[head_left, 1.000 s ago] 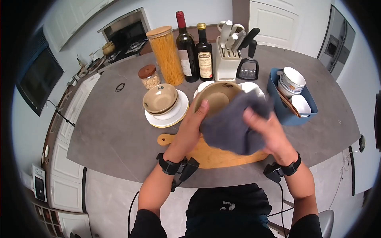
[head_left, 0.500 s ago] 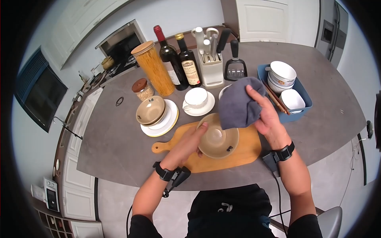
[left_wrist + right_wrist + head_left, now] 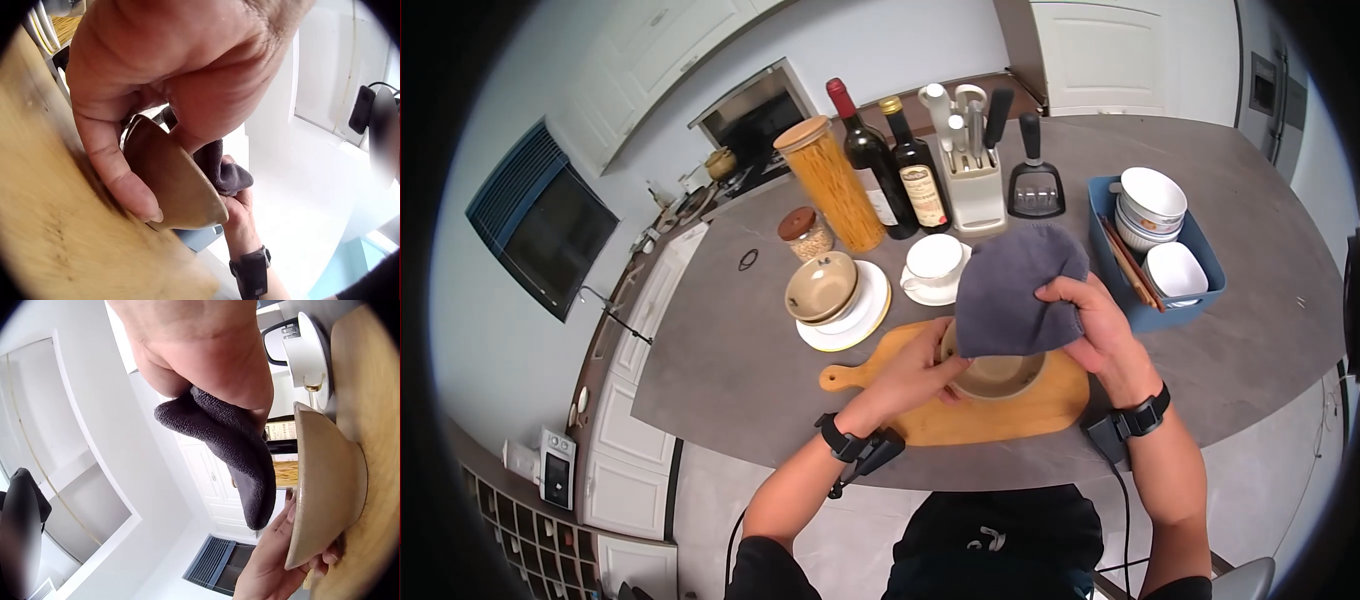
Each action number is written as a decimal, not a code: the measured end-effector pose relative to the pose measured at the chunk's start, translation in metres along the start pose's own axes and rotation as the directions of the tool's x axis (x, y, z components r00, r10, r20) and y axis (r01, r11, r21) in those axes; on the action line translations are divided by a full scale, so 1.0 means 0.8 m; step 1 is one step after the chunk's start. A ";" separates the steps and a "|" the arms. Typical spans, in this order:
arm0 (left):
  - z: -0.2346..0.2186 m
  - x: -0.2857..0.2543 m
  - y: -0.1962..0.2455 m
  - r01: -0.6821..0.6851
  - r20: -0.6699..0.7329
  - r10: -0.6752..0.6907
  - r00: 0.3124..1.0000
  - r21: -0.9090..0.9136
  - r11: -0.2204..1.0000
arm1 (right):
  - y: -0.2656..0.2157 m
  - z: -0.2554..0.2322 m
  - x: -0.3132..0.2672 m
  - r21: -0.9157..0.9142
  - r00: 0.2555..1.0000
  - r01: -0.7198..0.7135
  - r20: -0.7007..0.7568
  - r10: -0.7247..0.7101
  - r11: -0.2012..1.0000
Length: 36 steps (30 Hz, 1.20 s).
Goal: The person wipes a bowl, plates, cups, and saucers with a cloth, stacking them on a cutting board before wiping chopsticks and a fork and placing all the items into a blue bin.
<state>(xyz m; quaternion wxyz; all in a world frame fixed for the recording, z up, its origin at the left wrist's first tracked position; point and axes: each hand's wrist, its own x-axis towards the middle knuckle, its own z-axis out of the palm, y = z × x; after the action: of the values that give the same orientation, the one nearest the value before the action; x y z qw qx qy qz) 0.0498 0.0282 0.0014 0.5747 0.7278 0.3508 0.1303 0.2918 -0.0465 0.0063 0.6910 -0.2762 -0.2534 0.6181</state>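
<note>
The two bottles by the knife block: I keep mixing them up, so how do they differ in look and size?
The red-topped bottle looks taller; the gold-capped bottle looks shorter. The red-topped bottle has a plainer, whitish label, while the gold-capped bottle wears a cream one with a printed design and a touch of red near the bottom. Both are dark and stand on the table.

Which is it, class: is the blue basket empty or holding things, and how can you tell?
Holding things: white bowls and brown sticks sit inside the blue basket.
</note>
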 end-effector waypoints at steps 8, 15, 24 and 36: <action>-0.080 -0.027 0.011 -0.103 -0.389 0.402 0.829 0.600 0.794 | -0.006 0.005 -0.005 -0.015 0.999 -0.025 -0.028 0.025 1.000; -0.135 -0.029 -0.034 0.144 -0.367 0.549 0.751 0.902 0.406 | -0.005 -0.001 0.001 0.011 0.999 0.003 -0.040 -0.003 1.000; -0.148 -0.040 -0.025 0.185 -0.524 0.515 0.679 0.800 0.571 | -0.001 -0.023 0.014 0.072 1.000 -0.008 -0.029 0.010 0.997; -0.131 -0.109 -0.002 -0.487 -0.584 0.216 0.783 -0.358 0.797 | 0.017 0.094 -0.046 -0.424 0.816 0.521 -0.008 -0.578 0.741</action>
<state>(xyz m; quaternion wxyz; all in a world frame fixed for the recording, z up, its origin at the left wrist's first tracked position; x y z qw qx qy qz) -0.0754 0.0487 0.0506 0.5884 0.5489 0.2989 0.5130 0.2264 -0.0769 0.0506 0.7863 -0.3672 -0.3962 0.2999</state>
